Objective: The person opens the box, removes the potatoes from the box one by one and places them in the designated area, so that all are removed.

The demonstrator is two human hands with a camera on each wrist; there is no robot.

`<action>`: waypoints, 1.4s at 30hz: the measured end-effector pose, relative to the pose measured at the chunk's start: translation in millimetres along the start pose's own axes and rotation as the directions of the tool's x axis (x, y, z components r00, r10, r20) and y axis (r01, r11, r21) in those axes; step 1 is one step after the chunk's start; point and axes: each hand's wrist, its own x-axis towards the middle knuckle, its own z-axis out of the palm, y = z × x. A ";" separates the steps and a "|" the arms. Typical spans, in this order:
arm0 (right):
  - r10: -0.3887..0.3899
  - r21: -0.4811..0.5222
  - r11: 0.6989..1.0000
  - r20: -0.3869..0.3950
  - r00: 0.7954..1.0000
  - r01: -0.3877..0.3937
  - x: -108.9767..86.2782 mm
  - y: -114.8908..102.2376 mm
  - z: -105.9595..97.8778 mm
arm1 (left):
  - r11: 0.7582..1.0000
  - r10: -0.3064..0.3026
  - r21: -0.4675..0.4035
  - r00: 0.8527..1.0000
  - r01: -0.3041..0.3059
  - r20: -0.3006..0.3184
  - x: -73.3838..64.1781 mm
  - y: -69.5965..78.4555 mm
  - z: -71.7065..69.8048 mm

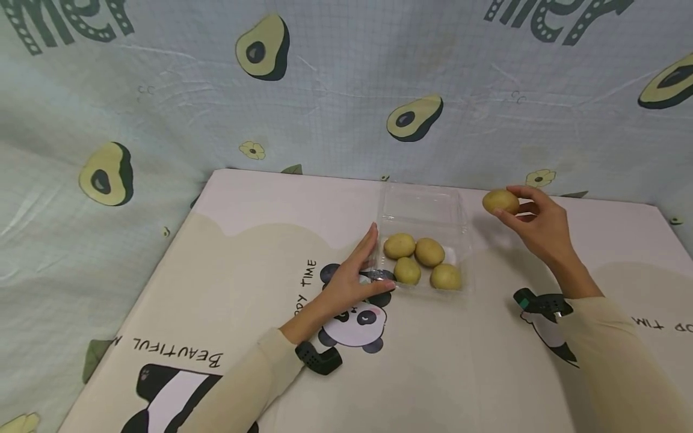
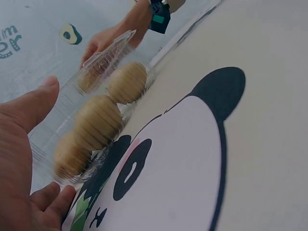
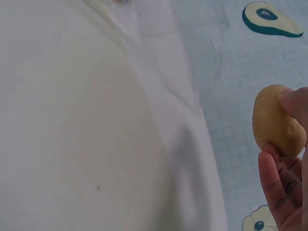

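Observation:
A clear plastic box [image 1: 422, 207] with its lid raised at the back stands on the table, and several yellow-brown potatoes [image 1: 430, 252] lie in it. My left hand [image 1: 354, 279] rests along the box's left side, thumb at the near corner and fingers stretched along the wall. In the left wrist view the potatoes [image 2: 98, 122] show through the ribbed plastic. To the right of the box, my right hand [image 1: 544, 231] pinches another potato [image 1: 499, 201] between thumb and fingertips, above the table's far edge. The right wrist view shows this potato [image 3: 276, 120] from close up.
The pale tabletop [image 1: 411, 361] carries printed pandas and lettering. Behind it hangs a light blue sheet [image 1: 335, 120] printed with avocados, which also covers the left side. Both wrists wear dark bands.

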 end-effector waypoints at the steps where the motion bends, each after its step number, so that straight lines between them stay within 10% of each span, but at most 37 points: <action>1: 0.019 -0.008 1.000 0.007 1.000 -0.019 0.2 2.2 0.5 | 1.000 -0.001 -0.001 1.000 0.001 0.000 0.1 0.0 0.1; 42: 0.087 -0.139 0.989 0.221 0.971 -0.057 5.2 26.6 12.5 | 1.000 -0.009 0.000 1.000 0.009 0.005 -0.4 -1.2 -0.1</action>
